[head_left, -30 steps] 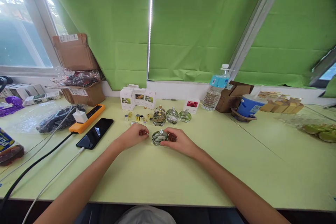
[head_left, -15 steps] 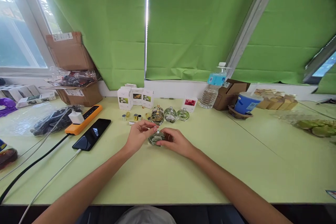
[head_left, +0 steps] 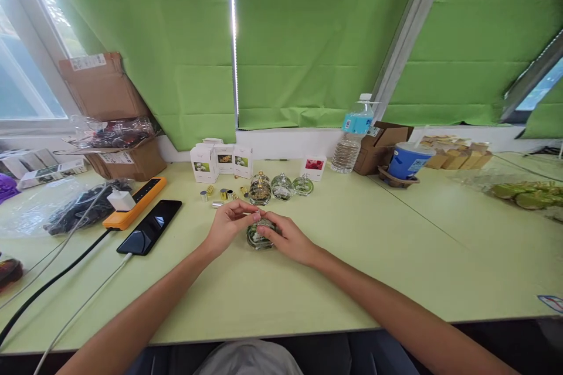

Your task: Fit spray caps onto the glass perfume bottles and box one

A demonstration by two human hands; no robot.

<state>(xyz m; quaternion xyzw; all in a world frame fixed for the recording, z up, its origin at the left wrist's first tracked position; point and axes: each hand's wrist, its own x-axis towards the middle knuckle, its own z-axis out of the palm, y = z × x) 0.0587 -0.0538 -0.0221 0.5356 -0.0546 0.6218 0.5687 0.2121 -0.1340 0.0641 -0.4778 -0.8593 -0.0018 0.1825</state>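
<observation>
A round clear glass perfume bottle [head_left: 259, 240] stands on the table in front of me, with greenish and white stuff showing through it. My left hand [head_left: 229, 224] is closed, thumb and fingers pinching at the bottle's neck. From the other side my right hand [head_left: 288, 235] is closed on the bottle's top, its thumb across the front shoulder. The neck itself is mostly hidden by fingertips. Behind stand more such bottles: a gold-toned pair [head_left: 260, 189], a clear one [head_left: 281, 186] and a greenish one [head_left: 302, 185]. Several small gold and silver caps [head_left: 226, 194] lie to their left.
White boxes with flower pictures [head_left: 203, 164] stand at the back, another box [head_left: 314, 167] right of them. Leftward lie a phone [head_left: 149, 227] on its cable and an orange power strip [head_left: 136, 205]. A water bottle [head_left: 349, 140] and blue cup [head_left: 409, 161] stand back right.
My right hand has shifted from the bottle's right side up to its top, fingertips now meeting those of my left. The camera view has turned slightly.
</observation>
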